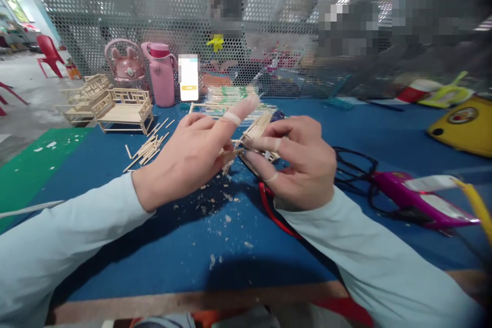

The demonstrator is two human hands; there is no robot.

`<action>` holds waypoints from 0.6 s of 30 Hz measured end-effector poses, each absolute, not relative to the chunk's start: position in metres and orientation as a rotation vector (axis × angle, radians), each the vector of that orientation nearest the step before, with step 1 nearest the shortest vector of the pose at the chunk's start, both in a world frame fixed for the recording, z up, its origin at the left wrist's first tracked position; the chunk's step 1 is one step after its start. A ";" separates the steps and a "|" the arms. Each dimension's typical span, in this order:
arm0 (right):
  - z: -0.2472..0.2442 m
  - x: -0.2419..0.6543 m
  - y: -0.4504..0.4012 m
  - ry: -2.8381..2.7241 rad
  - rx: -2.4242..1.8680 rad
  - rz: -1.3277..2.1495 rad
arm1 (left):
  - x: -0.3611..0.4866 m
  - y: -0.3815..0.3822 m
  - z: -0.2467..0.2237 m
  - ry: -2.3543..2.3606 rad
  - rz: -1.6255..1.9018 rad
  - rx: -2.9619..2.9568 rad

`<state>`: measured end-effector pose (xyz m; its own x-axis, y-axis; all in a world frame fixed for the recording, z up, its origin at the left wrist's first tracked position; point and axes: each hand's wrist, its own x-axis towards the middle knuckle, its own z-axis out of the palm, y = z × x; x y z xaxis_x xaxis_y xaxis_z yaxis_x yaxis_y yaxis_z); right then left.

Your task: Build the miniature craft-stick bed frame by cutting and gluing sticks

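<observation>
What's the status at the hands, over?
Left hand and right hand together at thin pale wooden stick, exact grip partly hidden. Slatted pale wooden piece beyond right fingers. Curved red cord-like strip beside right wrist, possibly in the way.

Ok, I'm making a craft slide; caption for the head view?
Left hand and right hand close together at stickwork over a blue tabletop, loose sticks and a small bench at left.
</observation>
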<state>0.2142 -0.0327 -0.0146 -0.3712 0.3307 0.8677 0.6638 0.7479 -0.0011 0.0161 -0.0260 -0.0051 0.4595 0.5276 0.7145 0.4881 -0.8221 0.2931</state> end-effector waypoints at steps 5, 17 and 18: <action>-0.013 0.214 -0.035 -2.055 -0.738 -0.623 | 0.017 -0.027 -0.005 0.885 1.345 2.677; -0.024 0.209 -0.013 -1.934 -0.662 -0.971 | 0.001 -0.016 0.008 1.096 0.815 2.888; -0.025 0.208 -0.013 -1.934 -0.659 -0.981 | 0.000 -0.014 0.009 1.110 0.786 2.856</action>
